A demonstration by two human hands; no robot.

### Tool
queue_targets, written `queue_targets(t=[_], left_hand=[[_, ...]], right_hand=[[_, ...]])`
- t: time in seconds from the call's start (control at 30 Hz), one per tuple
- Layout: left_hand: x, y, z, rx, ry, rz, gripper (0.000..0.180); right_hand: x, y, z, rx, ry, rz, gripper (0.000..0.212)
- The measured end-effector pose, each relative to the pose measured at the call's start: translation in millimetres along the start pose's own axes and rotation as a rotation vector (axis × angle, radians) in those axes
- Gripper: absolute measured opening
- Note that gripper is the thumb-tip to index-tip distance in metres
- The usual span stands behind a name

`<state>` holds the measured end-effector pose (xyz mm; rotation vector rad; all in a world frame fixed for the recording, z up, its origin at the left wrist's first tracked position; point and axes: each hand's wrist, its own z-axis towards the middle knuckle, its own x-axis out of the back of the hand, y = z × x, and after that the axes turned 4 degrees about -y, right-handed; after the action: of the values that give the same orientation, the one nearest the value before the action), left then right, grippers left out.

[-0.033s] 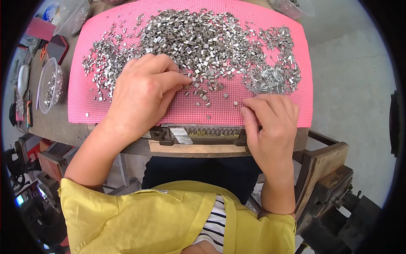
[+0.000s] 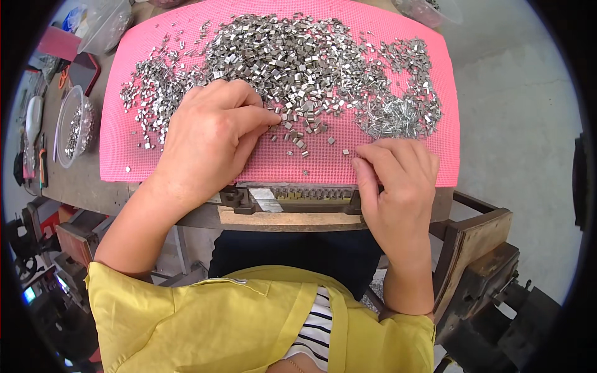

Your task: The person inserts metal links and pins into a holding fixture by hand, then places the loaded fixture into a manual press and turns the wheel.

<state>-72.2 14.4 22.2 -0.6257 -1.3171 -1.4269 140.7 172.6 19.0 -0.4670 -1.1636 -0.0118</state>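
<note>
From where I stand, a pink textured mat (image 2: 124, 163) covers most of the worn surface (image 2: 68, 186), its far edge bowed. A wide heap of small metal pieces (image 2: 280, 65) lies across the middle and far part of the mat, thinning to the left. Toward the right, thin pins (image 2: 398, 118) make a tangled patch, and a few loose pieces lie scattered nearer the person.

The left hand (image 2: 214, 133) bends over the near side of the heap, thumb and forefinger drawn close together among the pieces; I can't tell whether they grip one. The right hand (image 2: 404, 174) is half curled at the mat's near right part, fingertips just beside a loose piece; whether it holds anything, I can't tell.

Between the forearms, a dark holder (image 2: 311, 200) with a toothed row and a strip of silver tape (image 2: 266, 200) sits along the near edge of the surface, above a pale wooden strip (image 2: 292, 217).

Left of the mat, a clear bowl (image 2: 66, 118) of metal bits stands tilted near some tools. Grey floor (image 2: 504, 118) spreads to the right, beyond a wooden frame (image 2: 476, 242).
</note>
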Motion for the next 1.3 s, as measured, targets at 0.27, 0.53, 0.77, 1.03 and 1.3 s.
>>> queue_targets(t=[0.27,0.53,0.77,1.03,1.3], left_hand=[[5.3,-7.1,5.8,-0.060,-0.074,-0.003,0.016],[12.6,-0.6,8.5,-0.121,-0.074,0.096,0.012],[18.1,7.4,-7.6,-0.054,-0.089,0.084,0.012],[14.9,6.3,-10.6,0.011,-0.074,0.049,0.010],[20.1,22.5,-20.1,0.055,0.003,0.018,0.016]], right_hand=[[-6.8,-8.7,9.2,0.024,0.043,-0.014,0.016],[-17.0,-10.1,12.9,-0.004,0.065,0.075,0.015],[-23.4,-11.0,14.2,-0.010,0.074,0.097,0.016],[-24.4,-12.9,20.2,-0.008,0.062,0.071,0.014],[-13.3,-1.4,10.6,0.073,0.175,0.286,0.024]])
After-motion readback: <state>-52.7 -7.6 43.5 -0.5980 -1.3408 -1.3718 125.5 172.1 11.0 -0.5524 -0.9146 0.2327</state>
